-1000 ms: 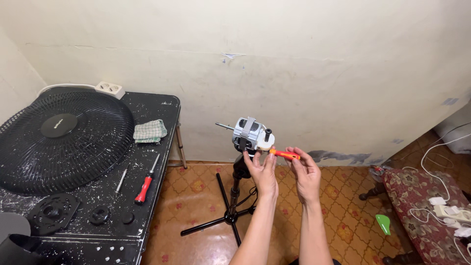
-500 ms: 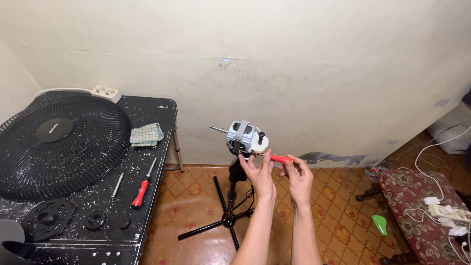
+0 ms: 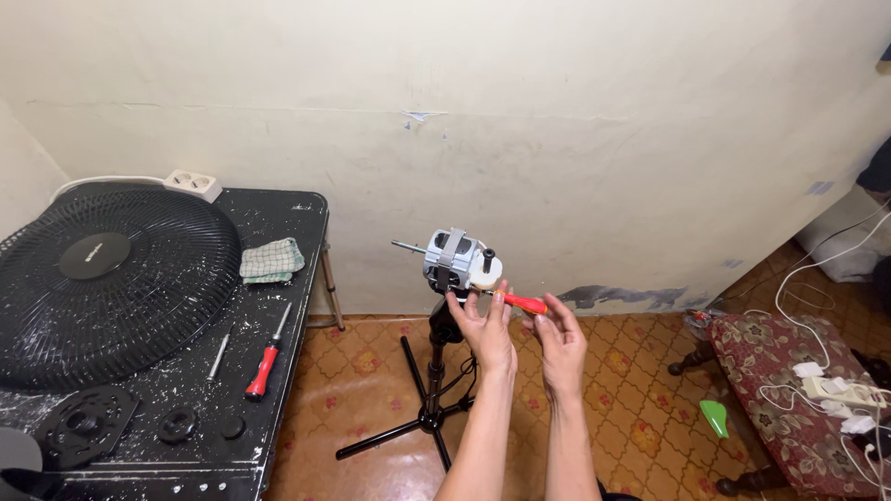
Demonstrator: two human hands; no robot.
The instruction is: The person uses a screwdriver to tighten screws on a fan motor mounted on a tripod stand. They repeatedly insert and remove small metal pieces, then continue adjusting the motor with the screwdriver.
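A bare fan motor (image 3: 455, 260) with a white rear cap sits on a black tripod stand (image 3: 430, 399) in front of the wall, its shaft pointing left. My left hand (image 3: 483, 327) cups the motor from below and steadies it. My right hand (image 3: 560, 345) grips a small screwdriver with an orange-red handle (image 3: 525, 302), whose tip points into the back of the motor.
A black paint-spattered table (image 3: 278, 390) at left carries a black fan grille (image 3: 102, 283), a checked cloth (image 3: 271, 260), a red-handled screwdriver (image 3: 264, 357), a thin tool (image 3: 219, 353), round black fan parts (image 3: 88, 422) and a white power strip (image 3: 193, 184). A patterned stool (image 3: 780, 357) with cables stands right.
The view has shifted slightly; both hands stay at the motor, with the right hand still working the screwdriver at its back.
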